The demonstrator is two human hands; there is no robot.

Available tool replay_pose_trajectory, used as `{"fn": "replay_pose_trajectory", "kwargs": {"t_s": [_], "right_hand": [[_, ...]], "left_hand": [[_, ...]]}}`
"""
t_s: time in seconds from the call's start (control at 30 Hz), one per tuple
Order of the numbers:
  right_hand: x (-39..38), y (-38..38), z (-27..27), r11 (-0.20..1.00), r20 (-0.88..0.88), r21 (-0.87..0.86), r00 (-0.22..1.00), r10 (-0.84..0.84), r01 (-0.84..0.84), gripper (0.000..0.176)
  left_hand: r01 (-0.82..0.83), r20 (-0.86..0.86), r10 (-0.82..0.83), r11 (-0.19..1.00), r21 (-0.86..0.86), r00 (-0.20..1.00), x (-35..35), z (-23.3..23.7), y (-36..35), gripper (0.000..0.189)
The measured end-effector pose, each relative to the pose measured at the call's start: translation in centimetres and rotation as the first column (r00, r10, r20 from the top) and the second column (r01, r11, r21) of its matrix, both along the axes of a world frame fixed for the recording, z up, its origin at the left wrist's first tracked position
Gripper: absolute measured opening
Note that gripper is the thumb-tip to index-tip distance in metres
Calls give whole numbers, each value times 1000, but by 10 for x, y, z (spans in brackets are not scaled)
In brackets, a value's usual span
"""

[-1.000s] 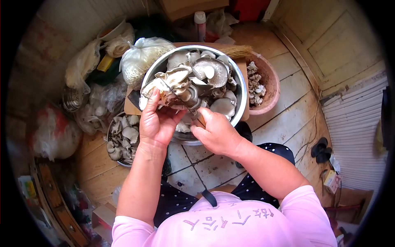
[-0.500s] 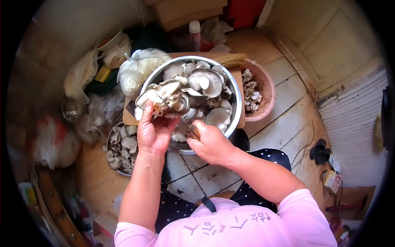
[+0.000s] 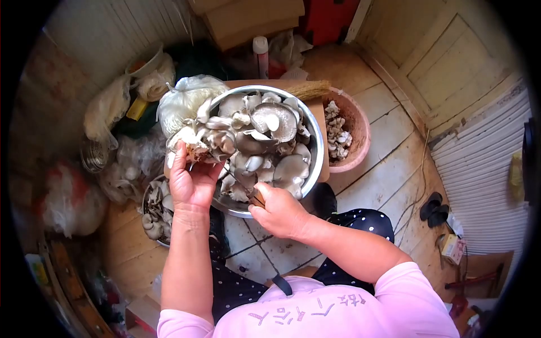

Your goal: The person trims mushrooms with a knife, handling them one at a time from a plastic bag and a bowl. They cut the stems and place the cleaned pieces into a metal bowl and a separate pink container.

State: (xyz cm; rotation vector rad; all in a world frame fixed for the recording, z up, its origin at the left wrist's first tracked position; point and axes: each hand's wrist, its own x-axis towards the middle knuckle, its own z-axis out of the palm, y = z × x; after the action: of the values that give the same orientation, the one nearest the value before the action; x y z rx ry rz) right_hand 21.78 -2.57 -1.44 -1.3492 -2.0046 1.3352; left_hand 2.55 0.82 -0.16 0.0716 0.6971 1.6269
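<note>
My left hand (image 3: 193, 183) is closed around the base of an oyster mushroom cluster (image 3: 213, 138), holding it up over the left rim of a large metal basin (image 3: 319, 163). The cluster's pale, brownish root end faces my thumb. In my right hand (image 3: 280, 211), at the basin's near edge, is a small knife (image 3: 258, 197). Its brown handle shows at my fingers, and its thin dark blade points toward the cluster. Loose grey oyster mushrooms (image 3: 274, 122) fill the basin, gills up or caps up.
Right of the basin stands a pink tub (image 3: 363, 129) with mushroom pieces, a straw broom (image 3: 309, 89) across its edge. A smaller bowl of mushrooms (image 3: 158, 211) is at lower left. Plastic bags (image 3: 189, 104) crowd the left side. Black slippers (image 3: 434, 209) lie on the right.
My left hand has shifted left with the mushroom cluster, away from the basin's middle. The cluster is turned slightly, and my right hand with the knife sits a little lower and further left.
</note>
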Motion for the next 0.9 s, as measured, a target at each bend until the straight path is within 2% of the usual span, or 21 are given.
{"fn": "replay_pose_trajectory", "kwargs": {"t_s": [0.17,0.23,0.5,0.6,0.67,0.77,0.9], "right_hand": [[2,3,2,1000,-46,-19,999,7,-8,29],[4,4,1,999,-53,-39,999,8,-10,30],[7,6,0,997,-41,-74,999,-14,11,31],[7,5,6,996,-114,-71,992,-53,45,31],[9,5,8,998,-148,-65,988,-36,27,32],[10,4,8,999,-83,-54,996,-9,5,32],[9,3,2,1000,-97,-23,995,-13,11,33]], "left_hand": [[-5,-21,4,998,-55,1000,-7,-11,5,47],[-18,-121,4,994,-112,993,-11,-15,6,41],[38,-175,-56,993,-108,983,-12,-12,1,36],[95,-138,-103,993,-64,985,-9,-6,0,42],[125,-140,-127,992,-24,982,-4,-2,-1,52],[171,-142,-169,985,-2,975,1,6,-4,55],[215,-103,-207,974,75,973,8,9,-5,59]]}}
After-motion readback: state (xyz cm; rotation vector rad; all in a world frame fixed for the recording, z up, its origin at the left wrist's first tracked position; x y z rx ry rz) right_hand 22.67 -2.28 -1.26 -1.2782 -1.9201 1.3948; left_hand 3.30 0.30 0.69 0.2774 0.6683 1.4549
